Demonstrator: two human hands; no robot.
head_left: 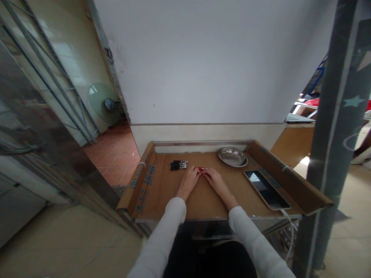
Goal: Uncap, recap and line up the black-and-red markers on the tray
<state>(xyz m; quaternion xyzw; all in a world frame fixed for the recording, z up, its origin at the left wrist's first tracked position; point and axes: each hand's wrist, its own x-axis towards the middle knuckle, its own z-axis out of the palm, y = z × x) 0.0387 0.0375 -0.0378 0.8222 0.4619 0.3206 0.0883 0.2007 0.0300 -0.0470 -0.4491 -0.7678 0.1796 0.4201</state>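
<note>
My left hand (190, 178) and my right hand (215, 180) meet over the middle of the cardboard-lined table (199, 204), fingers bent inward. Between their fingertips shows a small slim red piece (200, 168) with a lighter end toward the right; its exact kind is too small to tell. Both hands appear closed on it, and the fingers cover part of it. Just beyond my left hand lies a row of several short black sticks (178, 165) with silvery right ends, side by side.
At the back right stands a round, shallow metal dish (233, 156). A phone (266, 189) lies near the right side, with a white cable (290, 231) hanging over the front edge. Cardboard flaps (292, 179) rise along the sides; a white wall (203, 69) is behind.
</note>
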